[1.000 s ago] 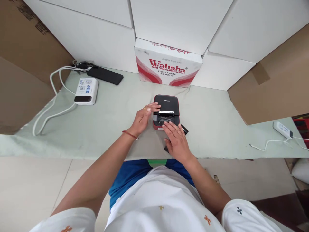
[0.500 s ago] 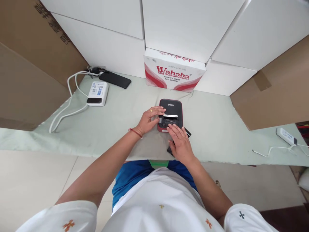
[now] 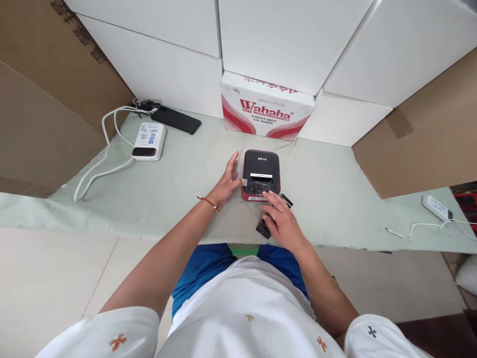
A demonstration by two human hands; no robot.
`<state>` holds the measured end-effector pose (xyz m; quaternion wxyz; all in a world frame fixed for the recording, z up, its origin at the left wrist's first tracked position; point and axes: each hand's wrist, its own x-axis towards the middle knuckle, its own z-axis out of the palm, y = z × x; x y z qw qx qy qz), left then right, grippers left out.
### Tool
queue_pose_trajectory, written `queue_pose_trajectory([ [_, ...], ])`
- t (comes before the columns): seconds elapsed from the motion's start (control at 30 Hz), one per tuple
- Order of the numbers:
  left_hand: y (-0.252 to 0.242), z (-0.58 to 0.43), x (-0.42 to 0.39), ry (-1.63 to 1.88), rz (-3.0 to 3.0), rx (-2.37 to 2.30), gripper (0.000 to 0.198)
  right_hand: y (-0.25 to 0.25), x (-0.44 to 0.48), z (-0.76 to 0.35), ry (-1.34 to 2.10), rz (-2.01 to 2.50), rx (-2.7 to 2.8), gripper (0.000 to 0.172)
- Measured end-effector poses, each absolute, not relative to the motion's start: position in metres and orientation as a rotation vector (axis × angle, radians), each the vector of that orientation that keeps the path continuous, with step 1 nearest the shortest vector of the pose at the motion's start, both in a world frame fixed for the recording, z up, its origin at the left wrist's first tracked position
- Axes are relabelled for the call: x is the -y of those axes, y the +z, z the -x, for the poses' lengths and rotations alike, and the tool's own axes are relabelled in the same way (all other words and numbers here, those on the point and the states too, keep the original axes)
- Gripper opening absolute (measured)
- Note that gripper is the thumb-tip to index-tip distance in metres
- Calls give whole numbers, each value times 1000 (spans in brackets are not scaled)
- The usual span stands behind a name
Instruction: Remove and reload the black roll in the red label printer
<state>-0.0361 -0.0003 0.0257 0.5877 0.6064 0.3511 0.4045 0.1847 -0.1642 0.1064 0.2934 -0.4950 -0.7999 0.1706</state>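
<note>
A flat black device with red sides and rounded corners lies on the cloth-covered table in front of me. White lettering marks its far end, and a white strip crosses its middle. Nearer me is a recess with a shiny, clear-looking piece in it. My left hand is at the device's left side, thumb tip on a small grey patch at the edge, other fingers apart and raised. My right hand rests its fingertips at the near right corner, fingers spread. Beneath it, partly covered, are a black piece and another dark piece.
A Wahaha water carton stands behind the device against white boxes. At left lie a black phone and a white power bank with white cables. Cardboard boxes flank both sides. Another white cabled device lies far right.
My left fingers have lifted off the device's top and moved to its left, the thumb staying at its edge. My right hand has drawn back slightly toward me.
</note>
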Motion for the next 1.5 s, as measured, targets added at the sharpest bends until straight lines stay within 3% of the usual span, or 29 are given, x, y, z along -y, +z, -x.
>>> queue_pose_trajectory([
  [0.17,26,34,0,918,-1421,-793,109,108,165,-183,475,1429,2155,31],
  [0.37,27,48,-3,881,-1593,-859,91,137,141,-194,656,1427,2021,25],
  [0.47,29,67,-20,974,-1700,-1086,76,159,106,-199,791,1542,1877,28],
  [0.6,32,105,-46,980,-1872,-1636,56,174,46,-188,627,1885,2055,29],
  [0.87,25,144,-33,622,-2101,-1946,60,163,-15,-142,468,2335,2499,33],
  [1.03,28,138,-30,618,-2108,-1969,61,169,0,-153,457,2267,2428,34],
  [1.2,32,137,-29,659,-2065,-1969,60,189,61,-224,1016,1736,1812,43],
  [1.3,32,136,-28,653,-2045,-1974,61,188,102,-275,1130,1832,1580,49],
  [1.43,31,134,-28,676,-2039,-1971,61,156,131,-319,1179,2081,1658,37],
  [1.5,29,135,-29,707,-2036,-1961,60,137,136,-325,1043,2239,1685,34],
])
